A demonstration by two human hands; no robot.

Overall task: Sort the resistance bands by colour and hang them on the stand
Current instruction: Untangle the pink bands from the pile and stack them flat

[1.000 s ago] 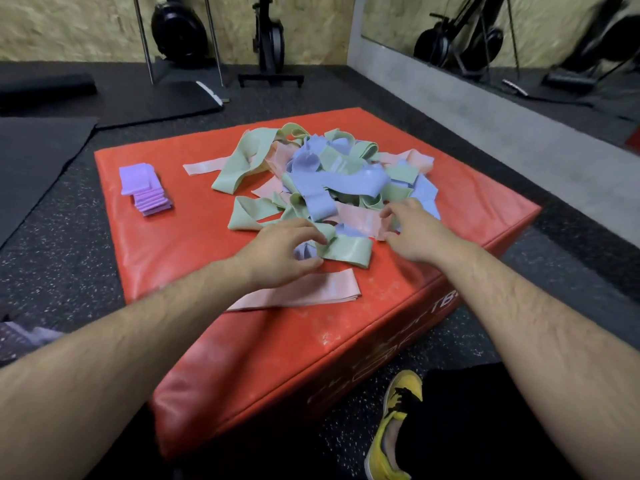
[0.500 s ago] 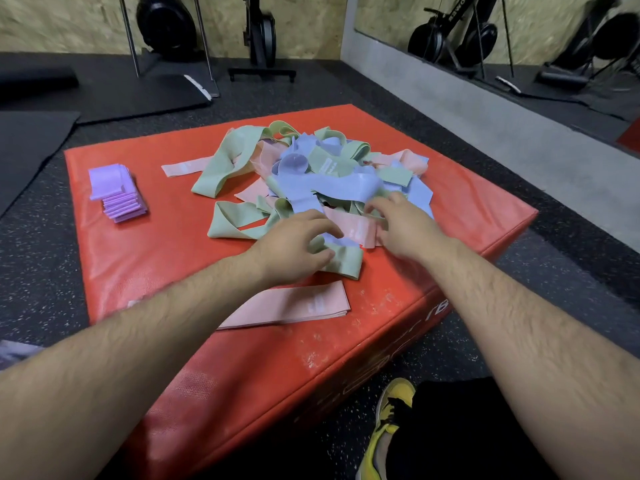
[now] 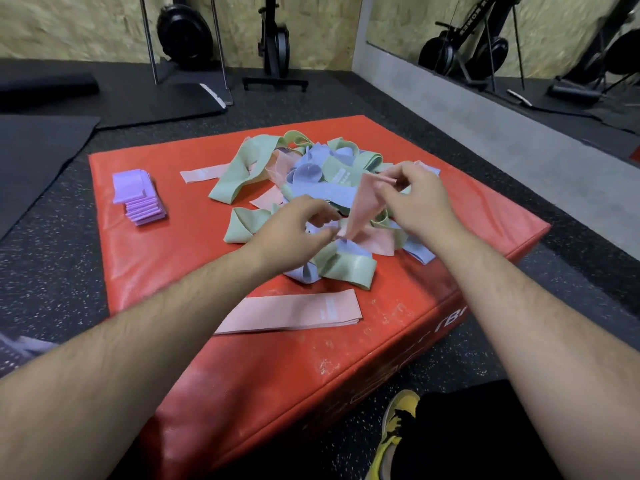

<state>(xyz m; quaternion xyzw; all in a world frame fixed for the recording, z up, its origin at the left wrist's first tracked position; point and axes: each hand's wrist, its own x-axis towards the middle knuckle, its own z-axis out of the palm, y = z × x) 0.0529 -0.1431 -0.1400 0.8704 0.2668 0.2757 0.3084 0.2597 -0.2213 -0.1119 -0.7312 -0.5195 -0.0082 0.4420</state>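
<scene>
A tangled pile of green, blue and pink resistance bands (image 3: 325, 188) lies in the middle of a red padded box (image 3: 162, 271). My right hand (image 3: 419, 202) pinches the upper end of a pink band (image 3: 365, 202) raised above the pile. My left hand (image 3: 294, 230) pinches the lower end of the same band. A flat pink band (image 3: 291, 311) lies alone near the box's front edge. A neat stack of folded purple bands (image 3: 138, 197) sits at the box's left side. No stand is in view.
The box rests on black speckled rubber flooring (image 3: 52, 278). Dark mats (image 3: 31, 150) lie to the left. Gym machines (image 3: 273, 39) stand at the back wall. A mirror (image 3: 519, 46) runs along the right. My yellow shoe (image 3: 394, 434) is by the box's front corner.
Both hands were resting on the pile; now they have lifted a pink band out of it, the right hand rising higher. The camera has shifted slightly.
</scene>
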